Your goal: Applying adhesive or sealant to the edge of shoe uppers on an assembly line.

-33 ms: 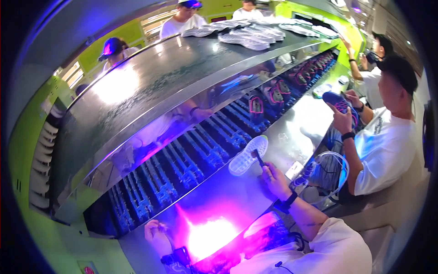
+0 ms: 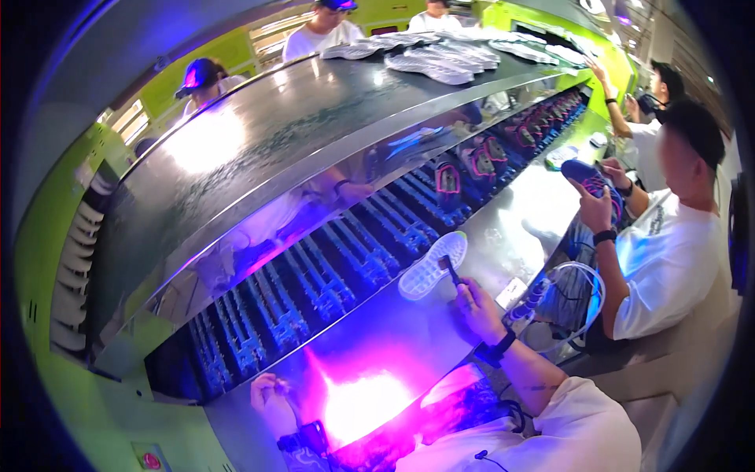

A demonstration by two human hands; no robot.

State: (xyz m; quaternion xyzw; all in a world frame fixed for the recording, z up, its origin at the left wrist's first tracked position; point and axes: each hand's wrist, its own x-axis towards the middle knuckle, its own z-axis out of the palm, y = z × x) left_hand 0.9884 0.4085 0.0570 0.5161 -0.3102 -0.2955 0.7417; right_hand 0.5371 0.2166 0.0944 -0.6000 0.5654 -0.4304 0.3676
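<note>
My right hand [image 2: 478, 309] grips a small brush [image 2: 451, 270] with a dark handle. The brush head touches the upper face of a white shoe sole [image 2: 425, 275]. That sole lies on the metal ledge [image 2: 417, 322], beside the conveyor, with its textured side up. My left hand [image 2: 270, 391] rests near the ledge's lower left, apart from the sole. Its fingers are curled, and whatever may be inside them is hidden. A bright pink-white glare [image 2: 366, 405] covers the ledge between my hands.
A conveyor [image 2: 314, 283] with blue racks runs along the ledge, carrying shoe uppers [image 2: 481, 161] farther on. White soles [image 2: 444, 59] lie on the upper belt. At right, a co-worker [image 2: 668, 244] holds a dark shoe [image 2: 586, 179]. A coiled white hose [image 2: 578, 275] hangs nearby.
The whole view has shifted slightly. My right hand still holds the brush on the sole, with the brush head a little differently placed. My left hand stays where it was.
</note>
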